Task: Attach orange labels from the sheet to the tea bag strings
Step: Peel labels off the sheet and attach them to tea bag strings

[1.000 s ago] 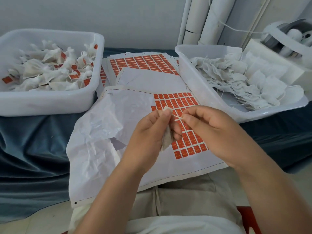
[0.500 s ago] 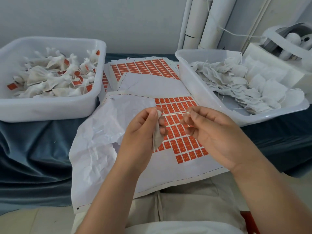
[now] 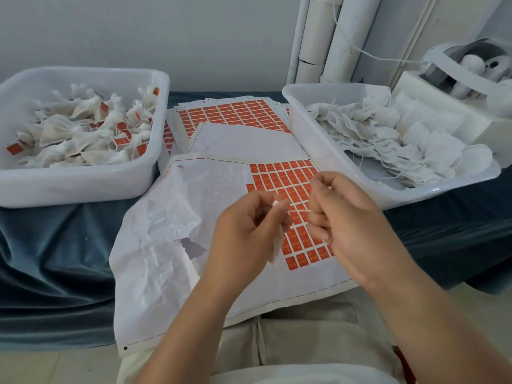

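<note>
My left hand [image 3: 243, 234] pinches the top of a white tea bag [image 3: 278, 245], which hangs down past my palm. Its thin string [image 3: 300, 211] runs taut to my right hand [image 3: 352, 217], whose curled fingers pinch the string's far end. Both hands hover above the label sheet [image 3: 282, 184] lying on my lap and the table edge; orange labels fill its right part, and its left part is bare, crumpled backing.
A white tub [image 3: 83, 184] at the left holds tea bags with orange labels. A white tub [image 3: 332, 162] at the right holds unlabelled bags. More label sheets [image 3: 230, 115] lie between the tubs. White pipes [image 3: 318, 37] and a white device [image 3: 457, 70] stand behind.
My hands have drawn apart, pulling the string out taut between them. The view has tilted so the tubs sit lower in the frame.
</note>
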Tool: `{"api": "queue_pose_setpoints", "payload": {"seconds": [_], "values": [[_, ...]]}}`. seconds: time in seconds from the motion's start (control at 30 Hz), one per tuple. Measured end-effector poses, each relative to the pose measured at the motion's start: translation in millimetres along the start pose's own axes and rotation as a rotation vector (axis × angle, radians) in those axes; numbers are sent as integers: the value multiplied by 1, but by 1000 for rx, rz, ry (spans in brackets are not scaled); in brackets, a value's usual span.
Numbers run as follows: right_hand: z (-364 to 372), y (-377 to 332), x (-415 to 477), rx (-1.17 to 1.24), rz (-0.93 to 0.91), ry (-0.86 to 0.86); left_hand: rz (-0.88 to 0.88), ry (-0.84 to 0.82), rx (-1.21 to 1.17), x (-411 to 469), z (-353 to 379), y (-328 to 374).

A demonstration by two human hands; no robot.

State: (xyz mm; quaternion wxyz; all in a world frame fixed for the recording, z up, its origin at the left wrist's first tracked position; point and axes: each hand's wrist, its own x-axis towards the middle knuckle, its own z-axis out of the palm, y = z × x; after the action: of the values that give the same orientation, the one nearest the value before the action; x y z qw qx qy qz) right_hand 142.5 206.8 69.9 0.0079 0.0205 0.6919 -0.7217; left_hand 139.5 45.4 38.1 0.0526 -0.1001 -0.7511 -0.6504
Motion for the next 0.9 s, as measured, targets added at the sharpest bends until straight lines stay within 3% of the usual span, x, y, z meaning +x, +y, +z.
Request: {"api": "queue_pose_setpoints", "payload": {"seconds": [0.2,0.27,0.4,0.57,0.7,0.9], "values": [[0,-14,-4,226,-59,-41,4,-107,2,0,-7,4],[-4,-16,-6,7,-84,-47,14,-145,-7,-1,-10,5],[-12,-18,-11,-769,-237,-139,148,-193,110,-2,-12,5],[-9,-19,-10,-975,-470,57,181,-229,171,-6,-6,8],[-5,-9,-7,-956,-604,94,151,-213,123,-7,-9,11],[5,7,-4,-560,-459,28,171,-289,-1,-6,-23,17]]}}
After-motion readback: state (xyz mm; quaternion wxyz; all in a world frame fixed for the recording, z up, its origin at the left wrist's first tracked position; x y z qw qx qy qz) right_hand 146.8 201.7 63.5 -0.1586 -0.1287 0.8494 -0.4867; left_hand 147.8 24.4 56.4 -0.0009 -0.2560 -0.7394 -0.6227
